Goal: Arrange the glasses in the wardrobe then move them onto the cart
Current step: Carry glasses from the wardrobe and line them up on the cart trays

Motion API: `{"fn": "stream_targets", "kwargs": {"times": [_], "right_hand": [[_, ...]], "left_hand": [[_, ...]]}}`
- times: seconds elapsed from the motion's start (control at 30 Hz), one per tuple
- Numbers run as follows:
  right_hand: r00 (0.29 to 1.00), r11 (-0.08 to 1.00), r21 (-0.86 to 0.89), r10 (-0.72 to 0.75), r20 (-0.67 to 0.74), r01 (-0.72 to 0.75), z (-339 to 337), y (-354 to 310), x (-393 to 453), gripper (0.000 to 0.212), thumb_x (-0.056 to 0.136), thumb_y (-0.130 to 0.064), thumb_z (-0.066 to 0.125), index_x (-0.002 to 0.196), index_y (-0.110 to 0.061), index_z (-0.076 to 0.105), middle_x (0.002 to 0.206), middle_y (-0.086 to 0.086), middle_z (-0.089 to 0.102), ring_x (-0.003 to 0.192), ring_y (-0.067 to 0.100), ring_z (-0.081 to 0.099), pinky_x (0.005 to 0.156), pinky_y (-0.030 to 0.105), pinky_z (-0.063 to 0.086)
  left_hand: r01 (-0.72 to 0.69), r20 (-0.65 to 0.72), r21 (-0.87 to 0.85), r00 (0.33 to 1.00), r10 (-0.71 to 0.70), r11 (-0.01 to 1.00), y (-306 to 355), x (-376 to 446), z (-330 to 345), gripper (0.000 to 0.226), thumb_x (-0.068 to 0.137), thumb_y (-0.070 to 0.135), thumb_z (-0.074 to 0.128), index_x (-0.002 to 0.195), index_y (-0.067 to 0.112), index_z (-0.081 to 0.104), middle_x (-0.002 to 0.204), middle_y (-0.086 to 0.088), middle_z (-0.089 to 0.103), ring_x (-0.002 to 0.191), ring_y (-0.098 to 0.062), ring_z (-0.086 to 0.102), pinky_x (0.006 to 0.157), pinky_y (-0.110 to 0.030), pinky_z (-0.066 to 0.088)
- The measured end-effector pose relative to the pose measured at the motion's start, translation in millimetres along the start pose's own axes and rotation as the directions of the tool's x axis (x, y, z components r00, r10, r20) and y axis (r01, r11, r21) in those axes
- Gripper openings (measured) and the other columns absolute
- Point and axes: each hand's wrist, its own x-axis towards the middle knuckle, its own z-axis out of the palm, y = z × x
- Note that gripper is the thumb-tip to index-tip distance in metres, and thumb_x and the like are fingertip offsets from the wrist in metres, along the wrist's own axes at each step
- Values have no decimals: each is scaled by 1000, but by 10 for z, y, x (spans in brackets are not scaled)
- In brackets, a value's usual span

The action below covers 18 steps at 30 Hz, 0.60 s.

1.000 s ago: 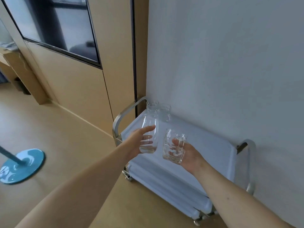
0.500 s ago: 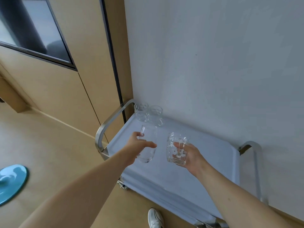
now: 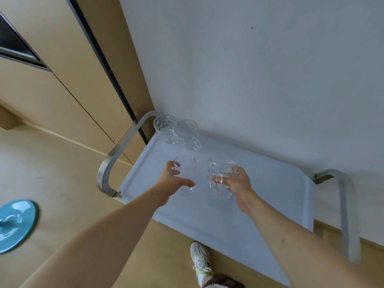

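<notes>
Head view: the left hand point(image 3: 172, 180) grips a smooth clear tumbler point(image 3: 185, 173), and the right hand point(image 3: 234, 181) grips a ribbed clear glass point(image 3: 221, 179), both above the pale blue cart top point(image 3: 259, 204). Two more clear glasses point(image 3: 176, 130) stand touching in the far left corner, by the metal handle point(image 3: 120, 154) and white wall point(image 3: 249, 69). Bare surface spreads right and near. Compared with a second ago, both held glasses sit lower, and a white shoe point(image 3: 200, 259) now shows.

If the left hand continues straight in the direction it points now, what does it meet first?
Probably the two clear glasses standing at the white cart top's far corner; the left hand, holding a smooth clear glass, points toward them, though depth is unclear.
</notes>
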Motion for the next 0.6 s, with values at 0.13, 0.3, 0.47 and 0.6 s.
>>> {"fn": "stream_targets", "kwargs": {"times": [0.13,0.3,0.47,0.6], "right_hand": [[1000,998,-54,-24,-20,23,28,-28,191,78,54,-15,99,117,-26,55,112,-8,63,96,4,63,69,20,46],[996,989,-122,-87,-4,86,66,29,398,86,49,-16,101,114,-37,49,114,-12,62,104,5,62,80,24,48],[986,951,-264,-165,2,160,147,67,434,97,50,-20,102,128,-37,45,118,-22,53,106,-8,54,79,10,43],[980,931,-318,-198,-33,177,192,88,409,90,49,-18,102,114,-48,48,112,-25,57,97,-15,55,73,6,43]], "left_hand": [[-16,-6,68,1000,16,998,67,169,26,71,62,12,94,112,35,49,120,4,53,98,-13,57,74,-35,53],[-32,-21,96,999,34,995,108,357,75,79,62,14,96,122,31,47,125,2,54,115,-21,55,91,-42,55],[-77,-31,135,996,82,988,67,478,51,83,63,17,96,126,33,44,130,3,53,120,-21,52,87,-36,52],[-105,-28,179,993,112,978,59,564,-23,84,63,19,95,126,36,43,131,7,53,119,-20,52,84,-34,51]]}}
